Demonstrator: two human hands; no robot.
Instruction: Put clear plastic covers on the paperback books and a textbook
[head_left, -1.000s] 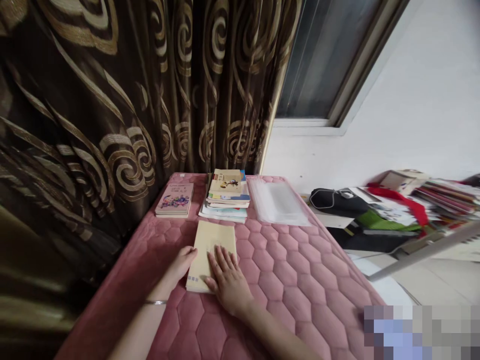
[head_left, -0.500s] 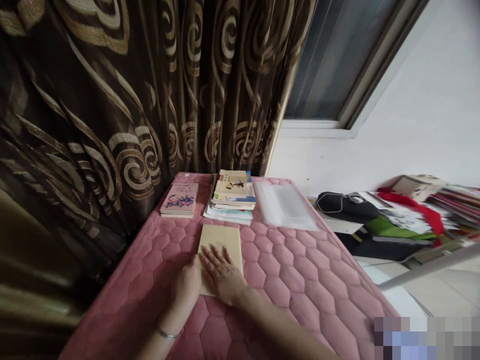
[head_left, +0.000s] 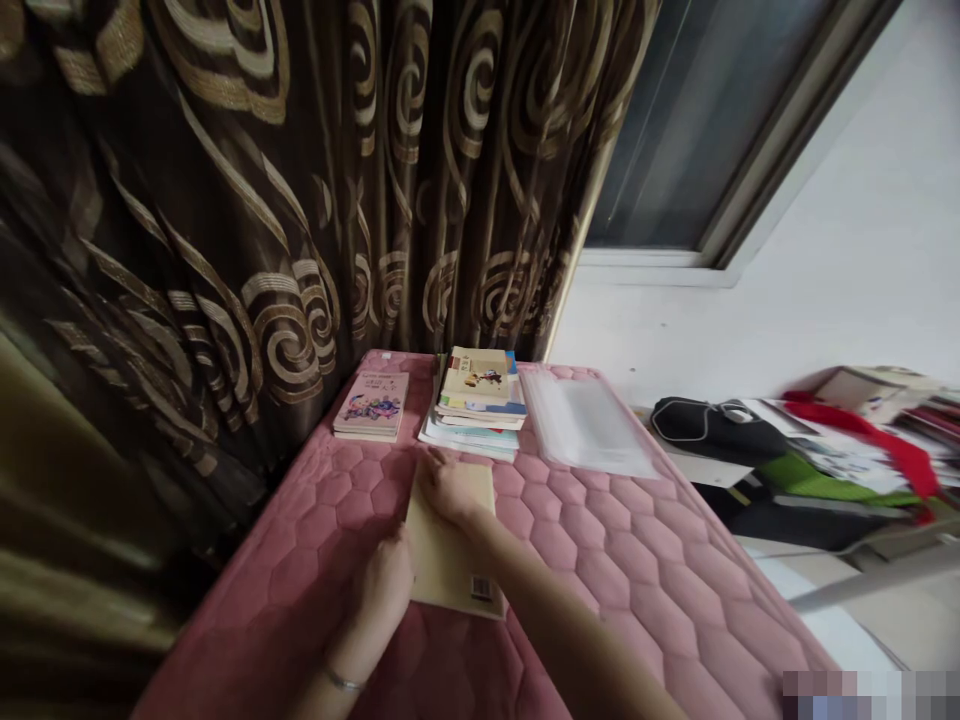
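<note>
On the pink quilted pad (head_left: 592, 530) in the head view, a cream book (head_left: 450, 570) lies near the middle, back cover up, its barcode (head_left: 481, 588) at the near right corner. The left hand (head_left: 386, 575), with a bracelet (head_left: 345, 682) at the wrist, is curled against the book's left edge; its fingertips are hidden, so I cannot tell whether it pinches the cover or merely rests there. The right hand (head_left: 450, 490) lies over the far left part of the cover, fingers bent near the corner; whether they grasp anything is unclear.

If the left hand lifted while the right pressed, the cover could crease, I judge; an uneven sideways push could skid the book across the soft padding. A forward shove could run it into the mixed book stack (head_left: 484, 385), which stands just beyond its far edge. Pink books (head_left: 371, 408) lie to that stack's left, and clear plastic sheets (head_left: 589, 425), likely slippery, to its right. Behind hangs a patterned curtain (head_left: 420, 200); off the right side sits a black pouch (head_left: 712, 425).
</note>
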